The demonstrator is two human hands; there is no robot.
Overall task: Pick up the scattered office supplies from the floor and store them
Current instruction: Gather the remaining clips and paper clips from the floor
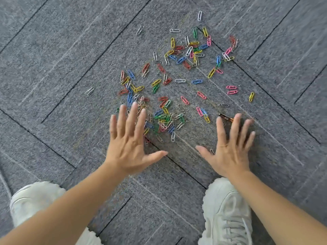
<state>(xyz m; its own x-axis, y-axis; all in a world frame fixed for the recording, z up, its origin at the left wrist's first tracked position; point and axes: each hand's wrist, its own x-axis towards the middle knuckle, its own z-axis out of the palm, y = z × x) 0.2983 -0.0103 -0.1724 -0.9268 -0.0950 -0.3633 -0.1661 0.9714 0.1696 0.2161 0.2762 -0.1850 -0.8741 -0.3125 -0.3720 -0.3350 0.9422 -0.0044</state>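
Several coloured paper clips lie scattered over the grey carpet, with a denser clump near the middle. My left hand is spread flat with straight fingers over the left edge of that clump and holds nothing. My right hand is also spread with straight fingers, to the right of the clump. Its fingertips are next to a small brown object. One loose clip lies by my right thumb.
Grey carpet tiles with dark seams cover the whole floor. My two white shoes stand at the bottom, the left shoe and the right shoe. Outlying clips reach the far top and far right.
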